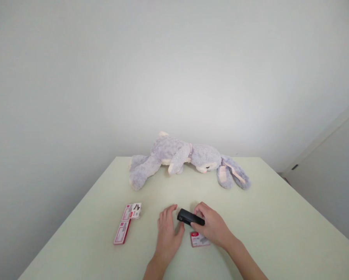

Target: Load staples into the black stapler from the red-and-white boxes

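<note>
Toward the left of the pale green table (84, 217), two small staple boxes are seen: a long red-and-white one (122, 232) lying lengthwise away from the viewer, and a shorter opened one (133, 211) just beyond it, the two touching or very nearly so. Both are well apart from the hands. Next comes the left hand (167, 229), laid palm-down on the table with fingers extended and loose, gripping nothing; its thumb side is turned toward a black stapler (190, 217), and the thumb tip sits just beside the stapler's left end, though contact cannot be confirmed. The stapler is held slightly above the table near the centre front, its long axis running left to right with the left end tilted a little up and away. It is grasped by the right hand (212, 227), fingers curled over its right half from the far side, thumb not clearly seen. So the stapler lies immediately right of the left fingers, and the right hand is the nearer one, already on it. Under the right palm a third staple box (198, 239), red-labelled, is partly covered. At the far edge, against the white wall (174, 70), a grey plush rabbit (189, 157) is laid on its side, ears trailing right.
</note>
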